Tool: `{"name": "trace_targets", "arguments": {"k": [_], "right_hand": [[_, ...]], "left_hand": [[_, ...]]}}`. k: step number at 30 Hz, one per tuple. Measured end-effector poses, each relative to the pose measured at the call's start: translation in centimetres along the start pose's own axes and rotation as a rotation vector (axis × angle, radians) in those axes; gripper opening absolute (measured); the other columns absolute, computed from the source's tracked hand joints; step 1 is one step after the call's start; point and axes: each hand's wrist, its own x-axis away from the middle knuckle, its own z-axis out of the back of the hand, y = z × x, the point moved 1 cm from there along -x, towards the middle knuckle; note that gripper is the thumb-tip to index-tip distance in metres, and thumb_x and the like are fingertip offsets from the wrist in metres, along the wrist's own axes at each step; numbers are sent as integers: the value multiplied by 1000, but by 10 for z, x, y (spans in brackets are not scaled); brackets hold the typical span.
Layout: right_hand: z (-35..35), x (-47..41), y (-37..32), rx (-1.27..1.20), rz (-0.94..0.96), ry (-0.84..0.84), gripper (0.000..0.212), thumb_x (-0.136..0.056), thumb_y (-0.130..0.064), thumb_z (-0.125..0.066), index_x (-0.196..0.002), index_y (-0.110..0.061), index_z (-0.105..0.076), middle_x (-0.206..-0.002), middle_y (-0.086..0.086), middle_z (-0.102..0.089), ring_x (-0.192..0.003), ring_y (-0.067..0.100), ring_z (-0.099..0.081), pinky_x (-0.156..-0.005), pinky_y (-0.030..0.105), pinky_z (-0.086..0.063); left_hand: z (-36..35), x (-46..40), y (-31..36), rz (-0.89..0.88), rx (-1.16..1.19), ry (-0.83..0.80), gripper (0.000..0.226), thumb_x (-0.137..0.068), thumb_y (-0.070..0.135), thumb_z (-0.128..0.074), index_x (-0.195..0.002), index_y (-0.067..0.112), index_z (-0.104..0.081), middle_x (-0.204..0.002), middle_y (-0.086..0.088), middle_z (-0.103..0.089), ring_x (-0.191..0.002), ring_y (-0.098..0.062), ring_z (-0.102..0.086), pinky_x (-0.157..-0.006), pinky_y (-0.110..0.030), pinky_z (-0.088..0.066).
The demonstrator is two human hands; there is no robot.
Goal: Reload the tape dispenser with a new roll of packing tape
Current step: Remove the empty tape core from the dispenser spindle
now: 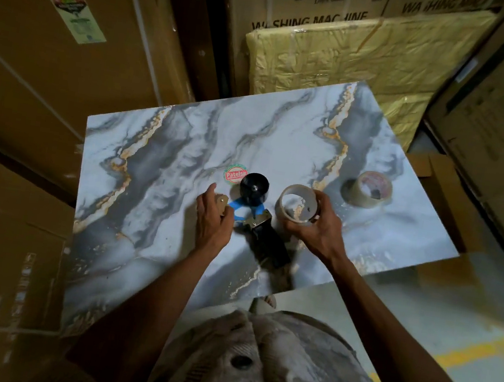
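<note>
A blue tape dispenser point(249, 211) lies on the marble-patterned table point(184, 154), its bare black spool hub point(254, 186) pointing up and its black handle point(270, 247) towards me. My left hand point(212, 219) presses on the dispenser's tan roller end at the left. My right hand point(320, 225) holds an empty-looking cardboard tape core point(298, 202) just right of the dispenser, a little above the tabletop. A fuller roll of clear packing tape point(367, 190) with a red-printed core lies flat on the table, further right and apart from both hands.
A round red-and-green sticker point(235, 174) sits on the table beside the hub. Large cardboard appliance boxes point(50, 62) stand to the left, behind and to the right. A yellow plastic-wrapped package point(361, 63) leans at the table's far edge. Grey floor with a yellow line point(475, 348) lies at the right.
</note>
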Motion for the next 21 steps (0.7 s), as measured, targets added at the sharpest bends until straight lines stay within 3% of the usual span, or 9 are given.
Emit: {"name": "trace_targets", "arguments": {"k": [3,6,9,14,21], "right_hand": [[15,20,13,52,-33,8,99,-54,-59,-83,-138,-22,-47,-122,-1,-66,-103,17,-63,-78,19,-47],[30,38,27,80,-56,27,93,-65,-44,-92,-141,-19,-45,-129,5,-65,-109,17,-62,-86,24,-50],[46,51,41,102,-76,46,88,-69,-33,-92,-142,-15,-46,-133,7,-63,-109,14,-57,-86,23,-45],[70,54,65,113,-144,109,82,-67,-35,-93,-136,-18,-50,-128,7,-67,-109,20,-63,-85,26,-49],[117,21,99,160,-216,168,85,-68,-35,-92,-137,-12,-48,-129,17,-65,-116,35,-62,-89,32,-50]], "left_hand": [[-1,22,-10,29,6,35,61,-87,22,-54,-145,21,-37,-136,-12,-44,-123,-36,-48,-100,-51,-43],[-5,46,-21,42,-14,52,66,-85,22,-56,-147,23,-32,-138,-15,-42,-122,-37,-50,-100,-51,-45],[-9,67,-26,70,11,31,74,-82,15,-60,-148,23,-29,-132,-15,-48,-108,-34,-58,-93,-47,-50],[-13,84,-28,94,16,-45,69,-80,4,-66,-143,18,-40,-115,-9,-58,-98,-30,-60,-86,-44,-53],[-26,77,-18,164,-17,0,53,-82,5,-66,-132,17,-51,-109,-10,-61,-92,-30,-63,-78,-37,-52]]}}
